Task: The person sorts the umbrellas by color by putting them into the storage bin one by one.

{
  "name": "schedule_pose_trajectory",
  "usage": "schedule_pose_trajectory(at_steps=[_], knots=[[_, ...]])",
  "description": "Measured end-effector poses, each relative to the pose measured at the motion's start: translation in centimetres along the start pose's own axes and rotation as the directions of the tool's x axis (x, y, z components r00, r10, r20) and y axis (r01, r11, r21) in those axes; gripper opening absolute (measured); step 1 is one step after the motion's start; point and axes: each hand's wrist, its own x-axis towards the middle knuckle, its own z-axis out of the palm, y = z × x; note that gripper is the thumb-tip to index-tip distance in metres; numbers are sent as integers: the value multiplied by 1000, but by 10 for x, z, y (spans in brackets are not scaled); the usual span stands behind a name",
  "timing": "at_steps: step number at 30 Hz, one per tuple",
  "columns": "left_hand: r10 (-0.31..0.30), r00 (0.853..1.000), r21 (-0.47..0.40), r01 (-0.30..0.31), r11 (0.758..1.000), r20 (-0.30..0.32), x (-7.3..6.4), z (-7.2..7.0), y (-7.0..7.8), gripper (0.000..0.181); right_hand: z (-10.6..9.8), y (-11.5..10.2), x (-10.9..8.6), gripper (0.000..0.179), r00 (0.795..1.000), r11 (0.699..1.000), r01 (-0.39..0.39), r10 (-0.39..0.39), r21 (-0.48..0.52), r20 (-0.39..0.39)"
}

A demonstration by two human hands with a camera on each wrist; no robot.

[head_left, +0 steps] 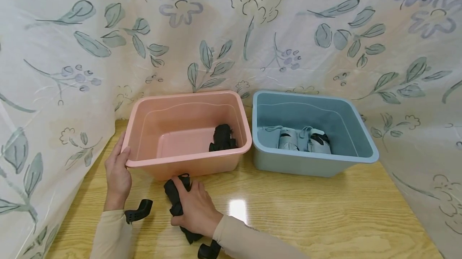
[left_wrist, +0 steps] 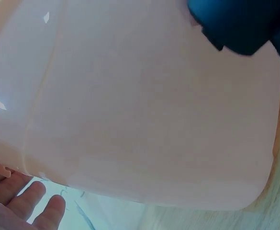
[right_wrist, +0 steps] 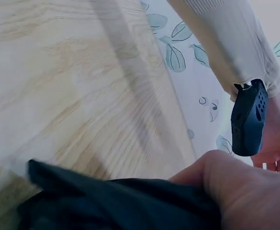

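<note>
A black folded umbrella point(head_left: 175, 195) with a cord loop at its far end lies in front of the pink bin point(head_left: 202, 165). My right hand point(head_left: 200, 209) grips it from above, thumb and fingers spread across its two sides. Dark cloth of this umbrella point(right_wrist: 130, 203) fills the bottom of the right wrist view. At the bin's left side, my left hand point(head_left: 119, 170) holds the rim near the front corner; its fingertips show beside the bin wall point(left_wrist: 144, 120) in the left wrist view. Inside the pink bin, on the right, lies another black bundle point(head_left: 222, 136).
A blue bin point(head_left: 292, 162) stands right of the pink one, holding two pale rolled items point(head_left: 288, 139) with cord loops. Both bins sit on a wooden table point(head_left: 310, 211). Flower-patterned sheeting point(head_left: 231, 30) hangs behind and on both sides.
</note>
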Motion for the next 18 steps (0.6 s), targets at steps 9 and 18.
schedule_pose_trajectory(at_steps=[9,18], knots=[[-9,1000,-7,9,1000,-1,1,0,0,48,-2,3,-5,103,999,998,22,-24,-51,-23],[-8,1000,3,8,1000,-1,1,-1,0,48,-20,6,-17,101,988,977,99,-119,-187,-99]])
